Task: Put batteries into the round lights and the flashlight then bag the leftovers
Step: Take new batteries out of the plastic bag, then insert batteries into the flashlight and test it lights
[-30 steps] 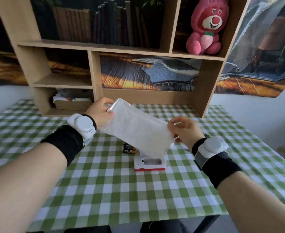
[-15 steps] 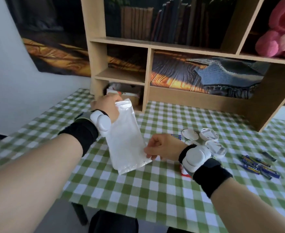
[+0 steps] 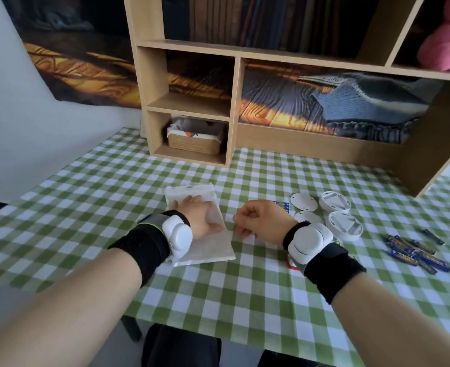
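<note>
1. Under your left hand (image 3: 200,217) the bag (image 3: 205,247) lies flat on the cloth, palm open and pressing it; your right hand (image 3: 261,221) is curled, empty.
2. You seem to be parking the bag; next, reach right for the batteries (image 3: 414,254) and lights (image 3: 344,225).
3. Your right wrist hides a red-edged item; flashlight unidentifiable.

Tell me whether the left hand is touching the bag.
Touching. The head view shows the left hand lying flat on the white bag, which lies on the tablecloth, fingers spread across its upper half with no gap.
</note>
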